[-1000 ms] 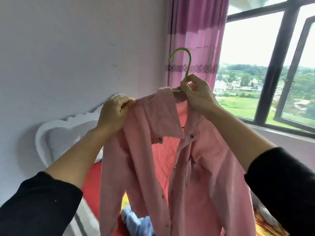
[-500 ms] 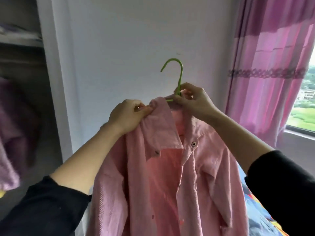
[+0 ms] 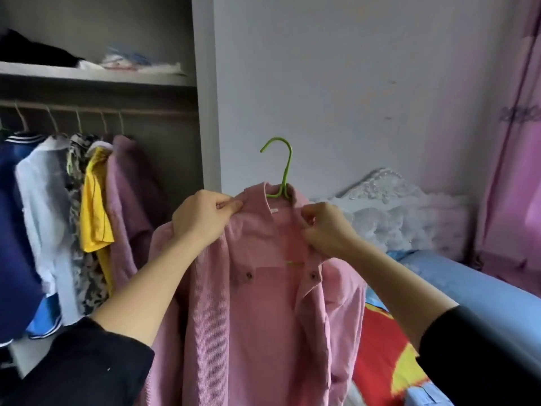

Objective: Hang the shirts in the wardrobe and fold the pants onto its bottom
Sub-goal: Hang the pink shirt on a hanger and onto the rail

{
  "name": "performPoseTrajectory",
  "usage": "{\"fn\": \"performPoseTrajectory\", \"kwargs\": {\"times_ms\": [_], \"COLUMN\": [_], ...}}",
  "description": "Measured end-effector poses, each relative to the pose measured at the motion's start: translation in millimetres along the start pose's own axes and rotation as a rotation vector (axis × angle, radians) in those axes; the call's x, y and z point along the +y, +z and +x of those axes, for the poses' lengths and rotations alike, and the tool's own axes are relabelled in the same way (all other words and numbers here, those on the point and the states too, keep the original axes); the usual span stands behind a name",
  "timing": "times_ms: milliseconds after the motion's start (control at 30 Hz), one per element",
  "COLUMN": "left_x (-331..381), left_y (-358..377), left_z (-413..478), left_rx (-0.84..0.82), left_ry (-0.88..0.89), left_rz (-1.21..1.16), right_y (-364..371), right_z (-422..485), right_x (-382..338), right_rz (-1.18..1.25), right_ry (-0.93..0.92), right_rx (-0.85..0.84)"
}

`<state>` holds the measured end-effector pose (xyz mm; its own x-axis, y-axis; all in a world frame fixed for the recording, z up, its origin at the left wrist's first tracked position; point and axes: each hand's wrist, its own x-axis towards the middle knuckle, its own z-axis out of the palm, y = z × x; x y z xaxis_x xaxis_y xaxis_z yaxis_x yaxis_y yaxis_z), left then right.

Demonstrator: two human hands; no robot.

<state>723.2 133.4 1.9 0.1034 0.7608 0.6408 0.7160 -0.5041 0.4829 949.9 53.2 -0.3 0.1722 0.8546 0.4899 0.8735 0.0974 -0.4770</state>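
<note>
A pink corduroy shirt (image 3: 257, 303) hangs on a green hanger (image 3: 283, 171), held up in front of me at centre. My left hand (image 3: 202, 218) pinches the shirt's left collar and shoulder. My right hand (image 3: 325, 230) pinches the right side of the collar. The hanger's hook sticks up above the collar, free of both hands. The open wardrobe (image 3: 202, 112) stands to the left, its rail (image 3: 99, 108) carrying several hung garments, the nearest a pink one (image 3: 128, 200).
A shelf (image 3: 96, 76) above the rail holds folded clothes. A bed with a blue, red and yellow cover (image 3: 389, 347) and a white headboard (image 3: 395, 206) lies to the right. A pink curtain (image 3: 515, 171) hangs at far right. A white wall is behind.
My view has swung left from the window to the wardrobe. My right hand has left the hanger's neck and now grips the collar; the shirt now sits squarely on the hanger.
</note>
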Motion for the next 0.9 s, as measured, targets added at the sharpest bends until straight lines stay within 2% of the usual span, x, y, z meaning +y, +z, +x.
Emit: {"fn": "performPoseTrajectory", "kwargs": {"times_ms": [67,100,200,233,300,400,533,633,767,900], "left_x": [-27,-40,-76,-85,-101,-129,-179,-211,-247,-282], "left_y": [-6,-9,-17,-17,-18,-10,10,23,33,41], "left_z": [4,7,17,21,30,45,70,97,142,191], "left_rx": [-0.001,-0.017,-0.046,-0.046,-0.046,-0.072,-0.082,-0.125,-0.272,-0.335], "left_ry": [0.012,0.020,0.017,0.020,0.022,0.000,-0.062,-0.065,-0.042,-0.073], "left_rz": [0.019,0.024,-0.022,-0.037,-0.061,-0.107,-0.209,-0.188,-0.136,-0.089], "right_y": [29,36,49,53,66,93,128,153,185,217], "right_z": [6,13,49,62,86,119,163,194,236,283], "right_x": [-13,-19,-35,-43,-59,-80,-97,-110,-136,-166], "right_rz": [0.029,0.064,0.208,0.210,0.171,0.217,0.107,0.063,0.004,-0.088], "right_ry": [-0.040,-0.047,-0.043,-0.071,-0.107,-0.116,-0.183,-0.279,-0.370,-0.397], "right_rx": [-0.249,-0.261,0.041,0.090,-0.017,-0.281,-0.436,-0.498,-0.564,-0.526]}}
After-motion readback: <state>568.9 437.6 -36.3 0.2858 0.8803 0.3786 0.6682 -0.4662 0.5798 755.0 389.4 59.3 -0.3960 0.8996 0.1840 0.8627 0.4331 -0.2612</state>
